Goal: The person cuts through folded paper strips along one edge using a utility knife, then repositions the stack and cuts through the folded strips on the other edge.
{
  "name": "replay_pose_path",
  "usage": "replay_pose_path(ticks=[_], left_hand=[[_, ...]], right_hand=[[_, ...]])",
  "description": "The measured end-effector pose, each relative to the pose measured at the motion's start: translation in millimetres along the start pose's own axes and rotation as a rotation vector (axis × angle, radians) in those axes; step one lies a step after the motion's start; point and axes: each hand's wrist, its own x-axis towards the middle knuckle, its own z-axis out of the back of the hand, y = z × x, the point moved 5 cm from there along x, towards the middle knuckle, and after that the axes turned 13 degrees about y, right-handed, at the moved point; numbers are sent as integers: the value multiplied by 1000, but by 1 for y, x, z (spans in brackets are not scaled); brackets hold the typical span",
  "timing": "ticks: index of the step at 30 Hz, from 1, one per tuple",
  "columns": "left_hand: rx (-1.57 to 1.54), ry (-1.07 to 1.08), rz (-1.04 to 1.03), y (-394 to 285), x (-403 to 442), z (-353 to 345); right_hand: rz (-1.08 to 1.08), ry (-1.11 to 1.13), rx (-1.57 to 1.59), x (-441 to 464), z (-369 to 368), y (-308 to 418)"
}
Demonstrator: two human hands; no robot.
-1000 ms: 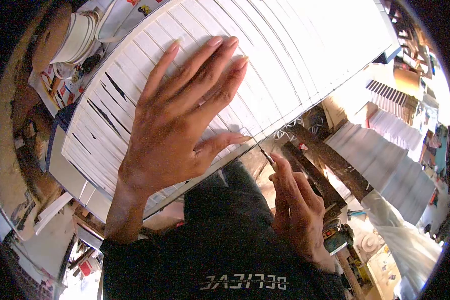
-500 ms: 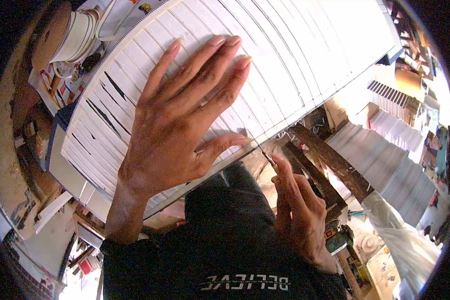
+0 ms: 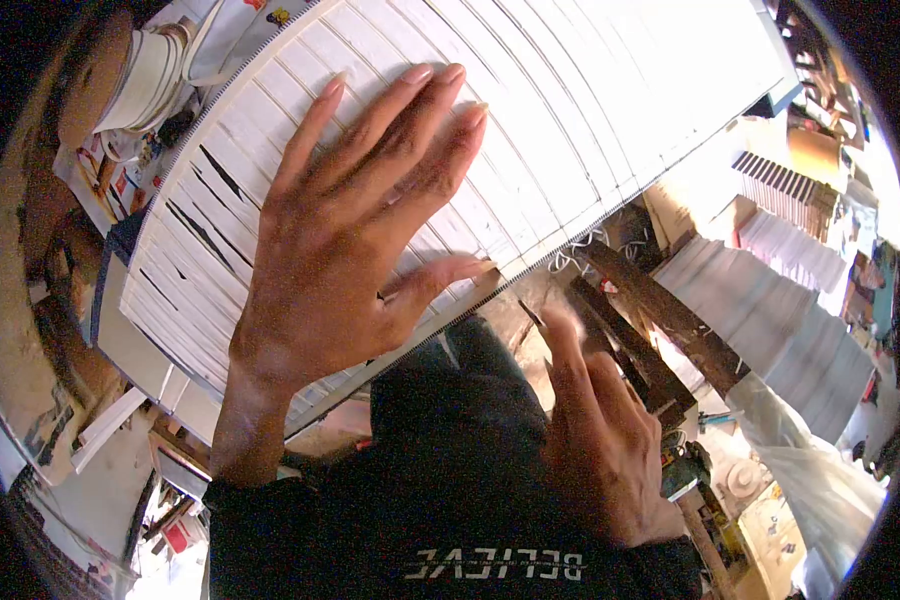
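Observation:
A long row of white page-block spines (image 3: 560, 120), crossed by thin cords, lies in front of me. My left hand (image 3: 345, 235) rests palm down on it, fingers spread, with the thumb close to the near edge. Below that edge, my right hand (image 3: 605, 430) is closed around a small knife (image 3: 531, 314). Only its thin dark blade shows, pointing up and left, apart from the spines; the handle is hidden in the fingers. Dark gaps (image 3: 205, 235) run between some blocks at the left end.
Stacks of paper blocks (image 3: 760, 320) stand at the right beside dark wooden beams (image 3: 660, 310). Clear plastic sheeting (image 3: 810, 450) hangs below them. A reel of white tape (image 3: 145, 80) is at the upper left. Loose white strings (image 3: 582, 248) hang under the near edge.
My right hand has drawn the knife down, away from the near edge where its tip was at a cord. My left hand has shifted slightly left in view, still flat.

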Motion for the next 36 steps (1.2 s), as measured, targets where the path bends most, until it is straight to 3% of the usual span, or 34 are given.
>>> replay_pose_path(ticks=[7,9,12,14,17,20,25,36], left_hand=[[-26,-10,10,0,-1,0],[-1,-18,4,0,-2,-1],[-10,-10,-27,4,-2,5],[-59,38,-45,5,-9,4],[-27,50,-83,8,-8,1],[-21,33,-88,10,-9,0],[-6,28,-89,9,-10,-1],[-48,-3,-80,9,-8,-1]], right_hand=[[-24,32,-47,0,2,3],[-103,260,-135,10,-11,-3],[-105,320,-75,-1,-30,-25],[-192,261,-8,-19,-21,-20],[-118,-127,149,-21,-3,-10],[44,-178,185,-5,-18,-8],[128,-151,155,5,-29,2],[104,-125,195,7,-30,0]])
